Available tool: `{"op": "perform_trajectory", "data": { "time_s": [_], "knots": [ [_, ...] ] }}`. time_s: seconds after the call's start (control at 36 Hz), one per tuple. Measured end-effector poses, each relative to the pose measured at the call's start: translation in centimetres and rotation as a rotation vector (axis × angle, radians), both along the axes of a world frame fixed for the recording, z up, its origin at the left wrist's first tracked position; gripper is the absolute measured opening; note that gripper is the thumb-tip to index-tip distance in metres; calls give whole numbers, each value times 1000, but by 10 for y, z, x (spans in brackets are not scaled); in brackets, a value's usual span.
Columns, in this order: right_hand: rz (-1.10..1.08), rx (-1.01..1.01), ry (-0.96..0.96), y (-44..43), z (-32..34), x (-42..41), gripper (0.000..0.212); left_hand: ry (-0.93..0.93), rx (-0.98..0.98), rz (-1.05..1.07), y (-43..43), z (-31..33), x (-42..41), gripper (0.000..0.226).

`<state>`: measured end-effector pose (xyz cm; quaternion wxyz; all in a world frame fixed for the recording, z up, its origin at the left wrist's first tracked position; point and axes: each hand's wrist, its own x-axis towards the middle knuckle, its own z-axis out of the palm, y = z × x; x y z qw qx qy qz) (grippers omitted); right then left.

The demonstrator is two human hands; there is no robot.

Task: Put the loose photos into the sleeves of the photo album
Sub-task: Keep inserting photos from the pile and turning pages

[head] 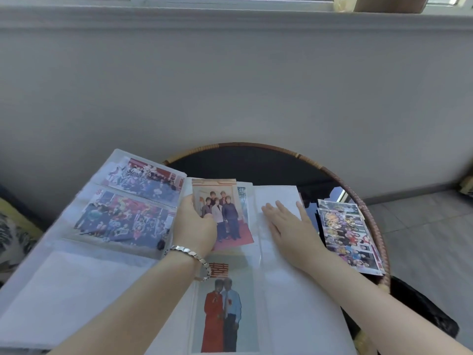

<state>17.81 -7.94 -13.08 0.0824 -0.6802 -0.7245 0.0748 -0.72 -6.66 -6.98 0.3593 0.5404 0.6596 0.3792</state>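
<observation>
Photo album (76, 290) lies open on a round desk (243, 162) with a dark top and woven rim, overhanging it on the left. Left hand (195, 226), silver bracelet (192, 254) on the wrist: grip pinches a group portrait (225, 211) by its left edge, thumb on the face of the print. The print sits slightly tilted over the upper sleeve of the middle page; whether its edge is inside the sleeve, cannot tell. A sliver of another print shows behind its right side. Right hand (289, 226): grip spread flat, fingers straight, pressing on the blank right page. It lies between the held print and the stack of loose photos (348, 237), which rests on the desk just beside the album, against the rim. Left page carries two crowd photos (122, 219) already sleeved; below the held print, a sleeved couple photo (222, 313), its top corner hidden by the left wrist. Grey wall (230, 85) behind, patterned cushion (12, 226) far left, tiled floor (422, 226) right.
</observation>
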Motion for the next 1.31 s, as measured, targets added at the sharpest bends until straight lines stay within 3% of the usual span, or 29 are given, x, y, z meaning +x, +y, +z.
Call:
{"op": "perform_trajectory", "data": {
  "time_s": [0.17, 0.39, 0.5, 0.61, 0.78, 0.89, 1.0, 1.22, 1.31],
  "knots": [
    [105, 42, -11, -1, 4, 10, 45, 4, -23, -24, 0, -3, 2, 36],
    [170, 301, 49, 0, -6, 15, 33, 23, -70, -27, 3, -5, 4, 35],
    [181, 440, 47, 3, -16, 18, 23, 83, -103, -108, 7, -7, 8, 31],
    [157, 539, 156, 2, -21, 19, 13, 144, -103, -178, 12, -7, 13, 45],
    [17, 494, 312, 3, -25, 23, 15, 279, -71, -283, 17, -1, 19, 49],
    [30, 500, 307, 6, -23, 23, 17, 329, -61, -283, 24, 4, 22, 47],
    [101, 656, 274, 3, -19, 22, 13, 390, -101, -329, 33, 10, 23, 50],
    [146, 830, 276, 3, -5, 22, 6, 585, -211, -447, 47, 19, 20, 36],
    [156, 842, 265, 2, 2, 20, 6, 612, -217, -474, 48, 22, 22, 17]
  ]
}}
